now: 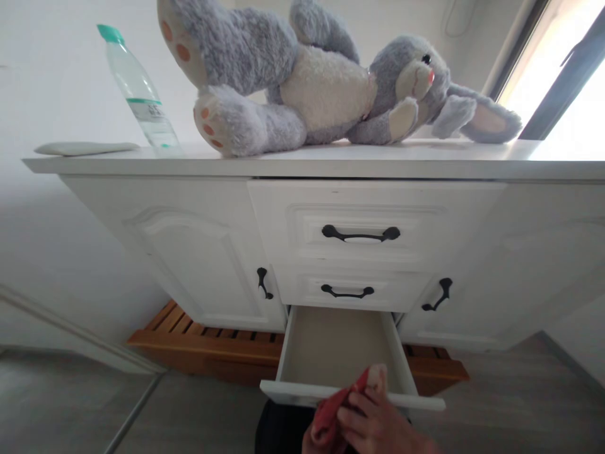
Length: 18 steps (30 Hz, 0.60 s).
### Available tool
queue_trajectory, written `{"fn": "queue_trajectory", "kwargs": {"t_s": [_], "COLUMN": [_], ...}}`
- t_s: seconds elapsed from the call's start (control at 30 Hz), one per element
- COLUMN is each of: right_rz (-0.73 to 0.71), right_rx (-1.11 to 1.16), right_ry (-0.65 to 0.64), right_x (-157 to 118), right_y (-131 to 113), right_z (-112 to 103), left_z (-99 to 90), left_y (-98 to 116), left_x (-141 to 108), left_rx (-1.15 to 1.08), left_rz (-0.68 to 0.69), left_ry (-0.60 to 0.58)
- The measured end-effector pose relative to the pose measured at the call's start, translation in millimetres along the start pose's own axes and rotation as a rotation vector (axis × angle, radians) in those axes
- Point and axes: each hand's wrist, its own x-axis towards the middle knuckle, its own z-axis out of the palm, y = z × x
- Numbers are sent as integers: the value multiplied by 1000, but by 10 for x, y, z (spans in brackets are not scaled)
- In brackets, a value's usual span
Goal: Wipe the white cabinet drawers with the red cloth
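Note:
Low in the view, my right hand (371,421) has its fingers wrapped round a small red cloth (332,411) with a pale end, bunched up so that its exact kind does not show. My left hand (309,441) is at the bottom edge against the lower end of the same cloth, mostly hidden. Both hands are at the front edge of a pulled-out white drawer (307,392), whose beige bottom (338,347) shows behind them.
The drawer belongs to a white cabinet (189,167) with black handles (360,234). On top lie a grey plush rabbit (326,94) and a flat pale object (85,149); a green-capped bottle (142,94) stands there. Below is a slatted wooden bench (212,350). A window is at right.

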Motion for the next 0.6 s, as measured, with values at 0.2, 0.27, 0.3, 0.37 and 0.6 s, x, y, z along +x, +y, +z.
{"fn": "queue_trajectory", "kwargs": {"t_s": [0.2,0.27,0.3,0.37,0.6], "right_rz": [245,370,432,514,313], "right_rx": [-283,-374,-417,-494,-428], "right_ry": [4,28,30,27,114], "right_x": [-787,-960,-1027,-1128,-916], "right_y": [771,1000,1090,1207,1046], "right_z": [-251,-327,-378,-490,-562], "left_z": [384,521,586,714,977], "left_y": [199,329,393,505,696], "left_x": [345,514,599,761,1151], "left_rx": [-214,-210,-197,-175,-143], "left_rz": [-20,-3,8,36,100], "left_ry": [-42,-21,-22,-18,31]}}
